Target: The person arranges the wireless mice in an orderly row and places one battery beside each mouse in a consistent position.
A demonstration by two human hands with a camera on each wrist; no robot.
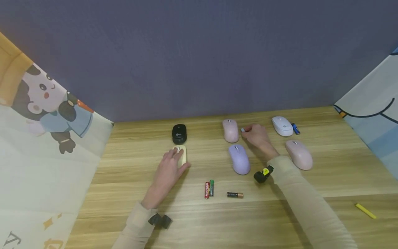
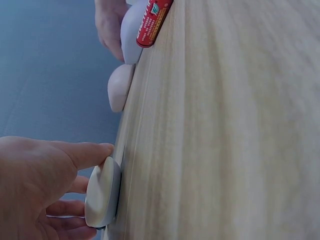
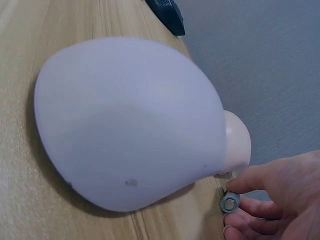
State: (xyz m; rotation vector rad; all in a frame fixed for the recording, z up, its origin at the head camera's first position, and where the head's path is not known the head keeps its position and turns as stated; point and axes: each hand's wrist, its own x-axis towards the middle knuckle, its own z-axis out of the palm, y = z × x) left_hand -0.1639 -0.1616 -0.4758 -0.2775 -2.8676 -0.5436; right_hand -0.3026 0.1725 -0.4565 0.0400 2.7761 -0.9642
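My left hand lies over a pale yellow computer mouse, its thumb on one side and its fingers on the other. Close up in the left wrist view, the thumb tip touches the edge of that mouse. Between thumb and fingers my right hand pinches a small battery, whose round end faces the right wrist camera. Just left of this battery sits a pink mouse. A lilac mouse lies nearer me and fills much of the right wrist view.
Behind the yellow mouse stands a black mouse. A white mouse, a blue battery and another pink mouse are at right. Nearer me lie red, green and black-and-copper batteries, and a yellow stick.
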